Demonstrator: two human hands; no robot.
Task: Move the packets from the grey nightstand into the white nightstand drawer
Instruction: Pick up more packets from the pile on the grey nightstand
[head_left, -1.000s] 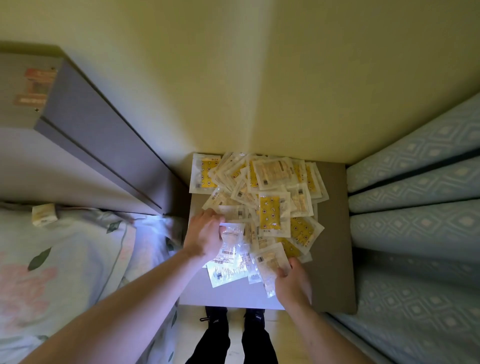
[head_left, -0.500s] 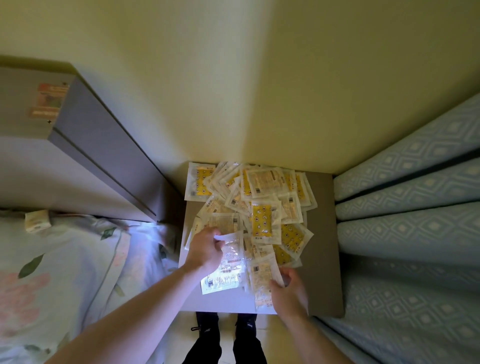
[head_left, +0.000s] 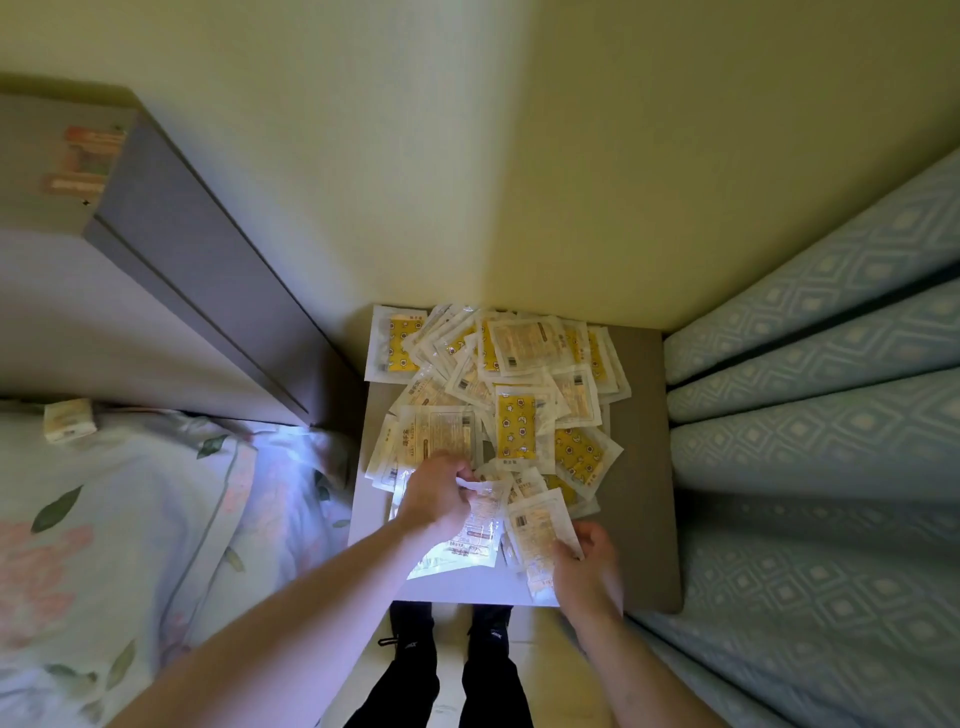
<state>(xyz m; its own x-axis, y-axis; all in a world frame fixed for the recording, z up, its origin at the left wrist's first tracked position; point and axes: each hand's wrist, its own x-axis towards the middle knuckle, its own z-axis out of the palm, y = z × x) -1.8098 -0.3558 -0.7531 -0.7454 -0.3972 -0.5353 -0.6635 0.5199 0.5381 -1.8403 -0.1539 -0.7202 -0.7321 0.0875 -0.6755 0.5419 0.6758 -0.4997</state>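
A heap of several white and yellow packets (head_left: 514, 395) covers the top of the grey nightstand (head_left: 641, 467) below me. My left hand (head_left: 434, 496) pinches the upper edge of a clear packet (head_left: 480, 525) at the near left of the heap. My right hand (head_left: 587, 564) grips the lower corner of another pale packet (head_left: 540, 530) near the front edge. The white nightstand and its drawer are out of view.
A bed with floral bedding (head_left: 124, 525) lies on the left, with a small box (head_left: 70, 420) on it. A grey headboard (head_left: 208, 280) runs behind it. Blue patterned curtains (head_left: 810, 441) hang on the right. My shoes (head_left: 452, 642) stand below the nightstand's front edge.
The camera has tilted, so the nightstand sits lower in view. Both hands have stayed on their packets at the near side of the heap, the right hand sliding slightly right.
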